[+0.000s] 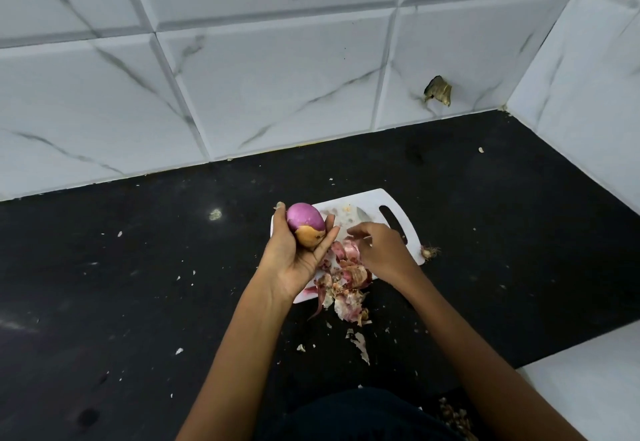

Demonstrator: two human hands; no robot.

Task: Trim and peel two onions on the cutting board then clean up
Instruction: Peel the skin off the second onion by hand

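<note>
Holding: left hand (298, 264) grips the onion (306, 224) above the cutting board's (367, 203) left edge.
Right hand (379, 250): fingers loosely curled over the board, holding nothing I can make out.
Peels (346, 288): heaped on the board's near edge, spilling onto the black table (138, 285).
Root end (429, 252): just beside the board's right corner.
Behind: tiled wall (242, 77).

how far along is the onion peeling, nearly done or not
Partly. Done: loose skins piled on the cutting board. In hand: left hand grips a mostly peeled onion with a papery patch remaining. Left: that patch, and clearing scraps from the counter. No second onion visible.
</note>
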